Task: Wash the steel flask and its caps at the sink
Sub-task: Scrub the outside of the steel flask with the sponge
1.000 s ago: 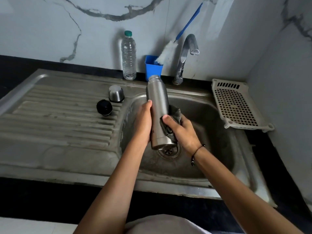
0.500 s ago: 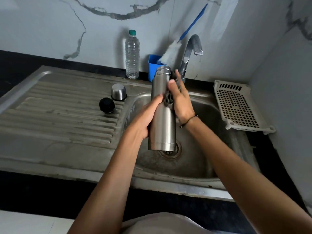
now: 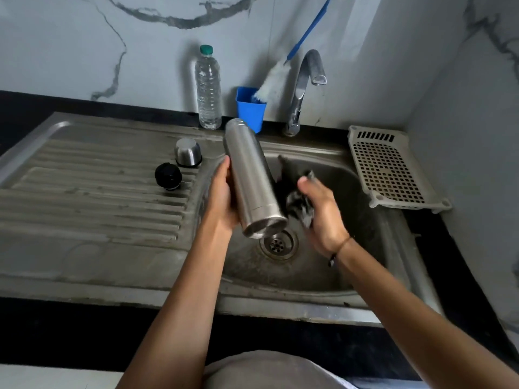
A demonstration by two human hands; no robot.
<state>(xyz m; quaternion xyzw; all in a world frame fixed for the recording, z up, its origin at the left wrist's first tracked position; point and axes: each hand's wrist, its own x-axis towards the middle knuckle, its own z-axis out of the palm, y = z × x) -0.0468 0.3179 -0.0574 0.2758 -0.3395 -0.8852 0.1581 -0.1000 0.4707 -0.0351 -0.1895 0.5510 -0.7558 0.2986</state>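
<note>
Over the sink (image 3: 323, 301), your left hand (image 3: 222, 197) grips the tilted flask (image 3: 250, 175); your right hand (image 3: 320, 211) clutches a dark scrubber (image 3: 300, 204) beside it.

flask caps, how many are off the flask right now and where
2. The steel cap stands on the drainboard left of the basin; the black cap lies just in front of it, to its left. Neither touches the flask in the left hand.

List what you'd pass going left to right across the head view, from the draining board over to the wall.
black cap → steel cap → left hand → flask → scrub pad in the right hand → white rack
</note>
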